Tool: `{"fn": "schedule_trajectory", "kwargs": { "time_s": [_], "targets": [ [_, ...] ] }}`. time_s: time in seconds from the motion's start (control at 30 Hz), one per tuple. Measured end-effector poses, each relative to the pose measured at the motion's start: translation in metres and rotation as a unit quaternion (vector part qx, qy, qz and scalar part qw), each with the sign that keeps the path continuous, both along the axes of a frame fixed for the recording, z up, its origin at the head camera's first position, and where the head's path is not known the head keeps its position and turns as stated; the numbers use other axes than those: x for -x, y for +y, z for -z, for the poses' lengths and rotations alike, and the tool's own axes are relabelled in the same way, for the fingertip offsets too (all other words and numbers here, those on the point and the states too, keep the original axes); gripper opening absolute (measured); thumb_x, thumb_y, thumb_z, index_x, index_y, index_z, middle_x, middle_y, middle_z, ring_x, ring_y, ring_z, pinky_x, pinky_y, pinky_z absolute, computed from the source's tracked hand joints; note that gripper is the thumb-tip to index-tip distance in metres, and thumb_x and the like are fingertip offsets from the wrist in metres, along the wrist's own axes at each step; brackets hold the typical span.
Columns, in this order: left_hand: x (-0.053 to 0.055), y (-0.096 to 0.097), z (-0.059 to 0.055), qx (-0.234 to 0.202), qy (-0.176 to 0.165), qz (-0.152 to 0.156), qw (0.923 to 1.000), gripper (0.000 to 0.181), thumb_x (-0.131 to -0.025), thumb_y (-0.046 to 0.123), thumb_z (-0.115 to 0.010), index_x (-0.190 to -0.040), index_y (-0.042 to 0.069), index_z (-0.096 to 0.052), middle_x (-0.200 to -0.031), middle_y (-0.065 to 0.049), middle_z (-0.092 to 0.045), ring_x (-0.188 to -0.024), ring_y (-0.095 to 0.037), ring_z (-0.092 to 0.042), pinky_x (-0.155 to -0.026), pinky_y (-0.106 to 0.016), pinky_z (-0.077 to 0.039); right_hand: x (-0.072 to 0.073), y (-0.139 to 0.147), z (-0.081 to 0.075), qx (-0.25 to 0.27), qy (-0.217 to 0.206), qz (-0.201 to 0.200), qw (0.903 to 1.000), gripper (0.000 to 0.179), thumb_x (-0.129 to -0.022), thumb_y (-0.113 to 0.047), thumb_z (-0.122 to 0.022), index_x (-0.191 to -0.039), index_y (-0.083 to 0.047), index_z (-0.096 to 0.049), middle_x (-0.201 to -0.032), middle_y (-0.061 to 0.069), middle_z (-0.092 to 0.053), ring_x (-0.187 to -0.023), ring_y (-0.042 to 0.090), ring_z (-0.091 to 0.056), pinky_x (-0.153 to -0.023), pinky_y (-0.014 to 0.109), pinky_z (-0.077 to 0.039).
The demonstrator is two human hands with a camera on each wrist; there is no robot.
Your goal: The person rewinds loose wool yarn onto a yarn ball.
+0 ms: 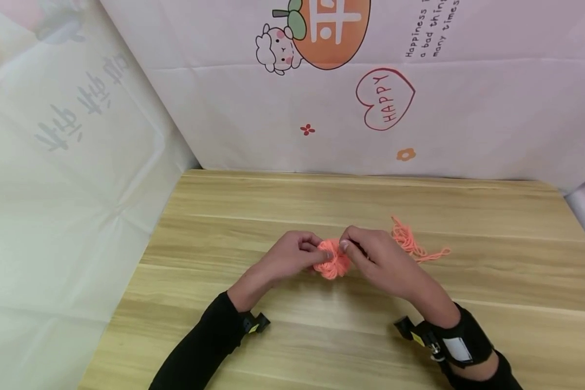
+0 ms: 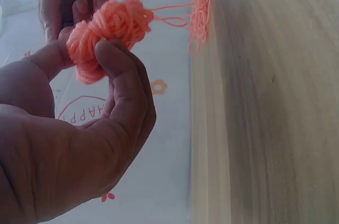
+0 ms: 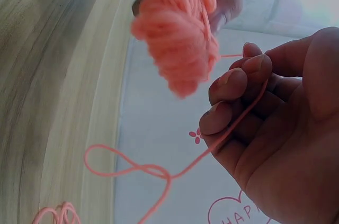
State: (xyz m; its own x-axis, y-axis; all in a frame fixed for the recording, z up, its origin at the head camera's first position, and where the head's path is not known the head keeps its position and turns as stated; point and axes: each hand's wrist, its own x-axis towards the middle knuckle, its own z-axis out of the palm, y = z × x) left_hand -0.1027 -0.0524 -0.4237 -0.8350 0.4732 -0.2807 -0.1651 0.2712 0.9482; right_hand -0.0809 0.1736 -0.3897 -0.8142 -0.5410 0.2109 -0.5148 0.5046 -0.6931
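My left hand [image 1: 292, 253] grips a small bundle of coral yarn [image 1: 332, 265], thumb on one side and fingers on the other, above the table. Strands run round the bundle's middle, pinching it in, as the right wrist view shows. Close beside it, my right hand [image 1: 377, 260] pinches a single yarn strand [image 3: 241, 121] between thumb and fingertips. From the bundle the strand passes through those fingers, then hangs down in a loose loop [image 3: 100, 160]. In the left wrist view, the yarn bundle [image 2: 108, 33] partly covers the right hand's fingers.
A loose tangle of the same coral yarn [image 1: 409, 241] lies on the wooden table [image 1: 224, 216], just beyond the right hand. A white printed cloth [image 1: 253, 124] rises behind the table's far edge, and more white cloth hangs at the left. Both wrists wear black bands with small cameras.
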Motion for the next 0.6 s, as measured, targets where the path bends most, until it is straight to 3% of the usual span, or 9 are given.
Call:
{"fn": "schedule_trajectory", "kwargs": {
  "time_s": [0.33,0.6],
  "targets": [
    [0.008,-0.006,-0.007,-0.06,0.017,-0.096,0.9934,0.024,-0.089,0.025,-0.07,-0.103,0.007,-0.066,-0.09,-0.011,-0.068,-0.078,-0.024,-0.065,-0.081,-0.058,-0.05,-0.002,-0.004,0.0,0.006,-0.002,0.001,1.0,0.023,-0.106,-0.022,-0.041,-0.087,-0.025,-0.053,-0.063,-0.008,-0.041,-0.05,0.007,-0.034,-0.048,0.022,-0.032],
    [0.012,-0.01,-0.012,-0.139,0.041,-0.124,0.9816,0.025,-0.092,0.018,-0.067,-0.109,0.0,-0.064,-0.095,-0.015,-0.066,-0.08,-0.024,-0.066,-0.074,-0.041,-0.057,-0.003,-0.008,0.004,-0.001,-0.016,-0.001,0.9999,0.024,-0.105,-0.019,-0.042,-0.086,-0.025,-0.055,-0.064,-0.008,-0.044,-0.052,0.006,-0.036,-0.049,0.022,-0.034]
  ]
}}
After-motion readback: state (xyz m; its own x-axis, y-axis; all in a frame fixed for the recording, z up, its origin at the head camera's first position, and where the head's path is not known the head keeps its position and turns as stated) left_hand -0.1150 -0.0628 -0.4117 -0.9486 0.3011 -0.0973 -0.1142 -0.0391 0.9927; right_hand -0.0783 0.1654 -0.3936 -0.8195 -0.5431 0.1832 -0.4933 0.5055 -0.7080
